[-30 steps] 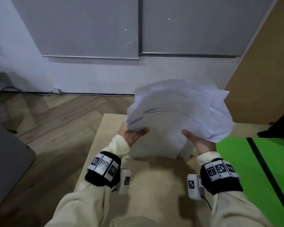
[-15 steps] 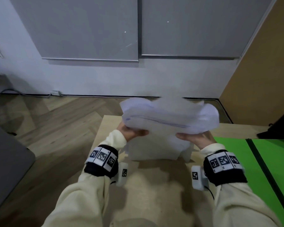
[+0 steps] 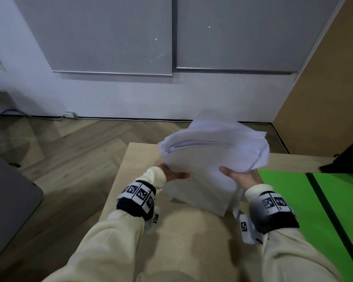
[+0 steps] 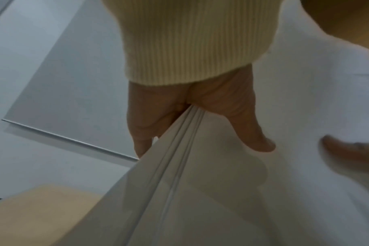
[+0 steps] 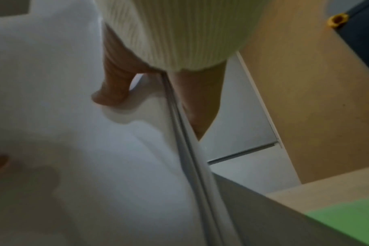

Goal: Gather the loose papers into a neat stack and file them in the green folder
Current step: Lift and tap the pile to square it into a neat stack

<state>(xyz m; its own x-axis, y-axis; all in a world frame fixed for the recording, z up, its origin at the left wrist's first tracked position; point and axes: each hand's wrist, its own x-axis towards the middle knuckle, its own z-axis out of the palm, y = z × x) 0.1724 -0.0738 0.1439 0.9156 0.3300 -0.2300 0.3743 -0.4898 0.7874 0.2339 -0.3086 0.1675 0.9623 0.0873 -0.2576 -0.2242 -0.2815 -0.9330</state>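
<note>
A thick bunch of white papers [image 3: 210, 159] stands on its lower edge on the wooden table [image 3: 192, 251], its sheets uneven and fanned at the top. My left hand [image 3: 169, 174] grips the left side of the bunch, thumb on the near face and fingers behind. My right hand [image 3: 238, 177] grips the right side the same way. The left wrist view shows the paper edges [image 4: 179, 136] running between thumb and fingers; the right wrist view shows the stack's edge [image 5: 185, 133] likewise. The green folder [image 3: 314, 210] lies open on the table, right of the papers.
The table's left edge [image 3: 114, 196] drops to a wooden floor. A dark object [image 3: 346, 159] sits at the far right of the table behind the folder. A grey surface [image 3: 6, 200] lies at the far left. A white wall stands beyond the table.
The bunch dipped down and flattened half a second ago, then rose and tilted upright again, its lower edge on the table. Both hands kept their grip throughout.
</note>
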